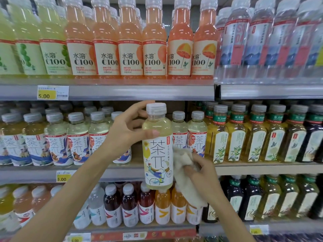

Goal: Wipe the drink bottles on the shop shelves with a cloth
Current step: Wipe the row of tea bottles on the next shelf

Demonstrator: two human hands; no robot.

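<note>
Bottle (157, 154): upright, long axis vertical.
Left hand (125, 135): grips its shoulder from the left.
Right hand (201, 170): clutches cloth (181, 163) against the bottle's right side.
Wipe: probably runs along that axis.

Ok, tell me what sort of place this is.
Most likely a shop's drinks aisle: tiered shelves packed with rows of bottled drinks, and yellow price tags reading 5.00 on the shelf edges.

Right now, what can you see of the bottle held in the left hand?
The held bottle is clear plastic with pale yellow drink, a whitish cap and a white label showing a cyclist. It is upright in front of the middle shelf. The left hand grips its shoulder; the right hand holds a cream cloth against its right side.
</note>
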